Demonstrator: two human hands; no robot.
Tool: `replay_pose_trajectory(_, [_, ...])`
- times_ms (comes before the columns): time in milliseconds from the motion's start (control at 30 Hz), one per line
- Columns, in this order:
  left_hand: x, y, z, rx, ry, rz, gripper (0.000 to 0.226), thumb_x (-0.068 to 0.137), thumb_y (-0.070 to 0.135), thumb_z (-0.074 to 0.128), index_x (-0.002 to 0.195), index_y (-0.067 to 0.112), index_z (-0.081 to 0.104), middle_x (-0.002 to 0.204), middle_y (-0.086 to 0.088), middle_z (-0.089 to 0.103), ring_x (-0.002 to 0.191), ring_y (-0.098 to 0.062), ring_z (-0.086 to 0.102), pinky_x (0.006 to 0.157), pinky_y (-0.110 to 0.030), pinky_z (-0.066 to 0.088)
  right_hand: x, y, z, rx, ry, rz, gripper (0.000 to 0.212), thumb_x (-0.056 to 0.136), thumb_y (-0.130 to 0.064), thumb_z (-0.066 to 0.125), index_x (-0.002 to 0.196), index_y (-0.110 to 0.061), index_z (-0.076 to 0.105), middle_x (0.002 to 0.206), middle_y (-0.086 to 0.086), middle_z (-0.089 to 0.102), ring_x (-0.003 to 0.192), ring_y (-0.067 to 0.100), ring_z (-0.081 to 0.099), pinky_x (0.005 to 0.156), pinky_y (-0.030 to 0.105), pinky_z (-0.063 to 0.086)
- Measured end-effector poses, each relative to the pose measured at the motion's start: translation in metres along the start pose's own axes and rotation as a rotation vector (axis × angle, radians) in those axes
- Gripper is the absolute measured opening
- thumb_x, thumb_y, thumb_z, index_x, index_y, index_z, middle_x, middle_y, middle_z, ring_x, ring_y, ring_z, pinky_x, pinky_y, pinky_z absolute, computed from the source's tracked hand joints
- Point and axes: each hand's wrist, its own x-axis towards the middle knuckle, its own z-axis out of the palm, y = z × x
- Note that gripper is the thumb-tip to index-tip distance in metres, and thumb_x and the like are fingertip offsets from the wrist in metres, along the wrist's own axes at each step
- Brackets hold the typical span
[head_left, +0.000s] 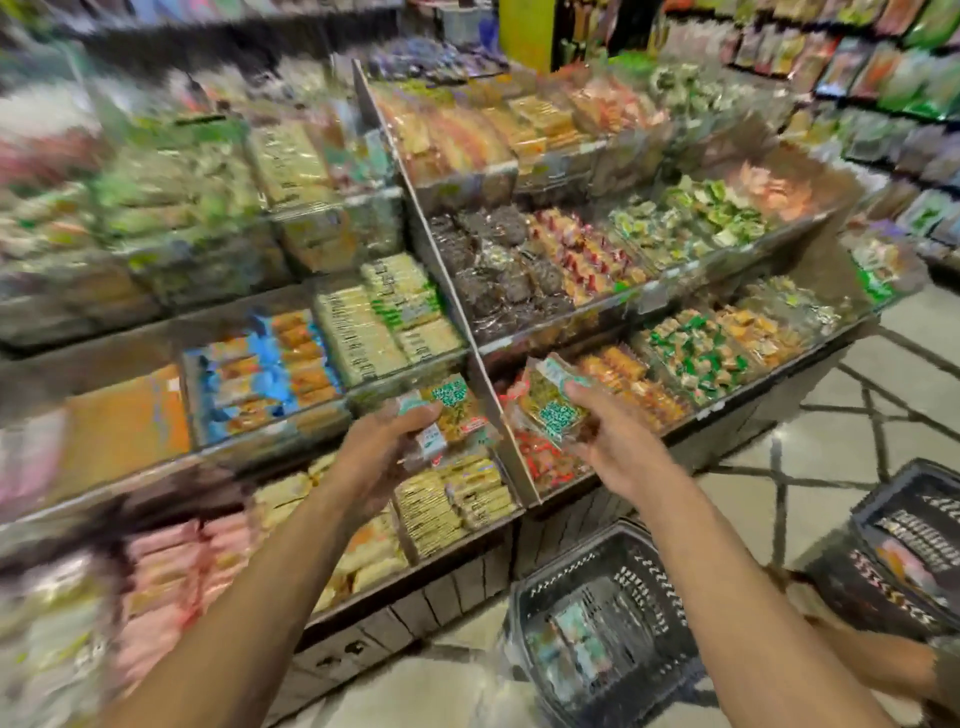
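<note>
Partly, left hand (384, 444) and right hand (610, 441) hide their blurred snack packets (551, 406).

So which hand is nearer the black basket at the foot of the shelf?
Right. The right hand, gripping a snack packet, is almost straight above the basket; the left hand, gripping more packets, is off to the left, over the shelf.

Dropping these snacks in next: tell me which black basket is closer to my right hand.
The black basket directly below the right hand; the other basket stands farther off to the right.
</note>
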Motion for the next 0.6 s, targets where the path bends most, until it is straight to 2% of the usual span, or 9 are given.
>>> replay_pose_trajectory(100, [-0.024, 0.014, -0.066, -0.065, 0.111, 0.038, 0.104, 0.045, 0.048, 0.105, 0.135, 0.009, 0.068, 0.112, -0.009, 0.062, 0.102, -0.029, 0.055, 0.084, -0.044, 0.052, 0.001, 0.016, 0.067, -0.045, -0.075, 0.03, 0.028, 0.097, -0.017, 0.069, 0.124, -0.009, 0.069, 0.098, 0.006, 0.078, 0.081, 0.016, 0.075, 0.068, 0.034, 0.062])
replay_pose_trajectory(200, [-0.059, 0.025, -0.126, -0.126, 0.181, 0.086, 0.082, 0.054, 0.042, 0.103, 0.123, 0.009, 0.074, 0.119, -0.009, 0.064, 0.106, -0.031, 0.057, 0.098, -0.049, 0.057, -0.007, 0.039, 0.133, -0.09, -0.162, 0.073, 0.025, 0.095, -0.018, 0.071, 0.119, -0.009, 0.071, 0.097, 0.009, 0.078, 0.078, 0.016, 0.075, 0.063, 0.033, 0.062])
replay_pose_trajectory(300, [-0.102, 0.03, -0.181, -0.115, 0.245, 0.13, 0.067, 0.068, 0.034, 0.093, 0.123, 0.003, 0.069, 0.122, -0.016, 0.074, 0.109, -0.036, 0.069, 0.097, -0.052, 0.057, -0.022, 0.067, 0.195, -0.103, -0.234, 0.118, 0.02, 0.095, -0.017, 0.072, 0.113, -0.007, 0.07, 0.099, 0.013, 0.076, 0.075, 0.017, 0.074, 0.054, 0.026, 0.057])
replay_pose_trajectory(400, [-0.144, 0.029, -0.241, -0.164, 0.311, 0.145, 0.042, 0.082, 0.022, 0.085, 0.117, 0.004, 0.067, 0.115, -0.018, 0.075, 0.098, -0.03, 0.073, 0.089, -0.047, 0.058, -0.04, 0.1, 0.255, -0.133, -0.311, 0.175, 0.019, 0.097, -0.017, 0.07, 0.114, -0.009, 0.069, 0.092, 0.009, 0.078, 0.073, 0.015, 0.074, 0.055, 0.026, 0.058])
replay_pose_trajectory(467, [-0.17, 0.027, -0.276, -0.189, 0.361, 0.155, 0.05, 0.077, 0.023, 0.088, 0.118, 0.003, 0.067, 0.117, -0.02, 0.075, 0.099, -0.03, 0.072, 0.091, -0.047, 0.057, -0.053, 0.122, 0.291, -0.158, -0.353, 0.195, 0.018, 0.098, -0.017, 0.069, 0.114, -0.008, 0.069, 0.091, 0.01, 0.076, 0.069, 0.015, 0.073, 0.054, 0.026, 0.058])
replay_pose_trajectory(567, [-0.201, 0.024, -0.323, -0.247, 0.426, 0.181, 0.056, 0.07, 0.024, 0.086, 0.117, -0.002, 0.068, 0.114, -0.022, 0.075, 0.092, -0.03, 0.073, 0.074, -0.036, 0.062, -0.067, 0.154, 0.338, -0.187, -0.393, 0.228, 0.015, 0.099, -0.017, 0.069, 0.112, -0.01, 0.068, 0.085, 0.007, 0.075, 0.061, 0.012, 0.072, 0.051, 0.025, 0.057])
replay_pose_trajectory(600, [-0.21, 0.022, -0.336, -0.268, 0.456, 0.183, 0.059, 0.07, 0.024, 0.088, 0.118, -0.003, 0.068, 0.117, -0.023, 0.074, 0.095, -0.032, 0.074, 0.075, -0.037, 0.062, -0.072, 0.163, 0.352, -0.198, -0.412, 0.243, 0.016, 0.099, -0.018, 0.07, 0.113, -0.01, 0.068, 0.087, 0.007, 0.075, 0.062, 0.012, 0.072, 0.051, 0.025, 0.057])
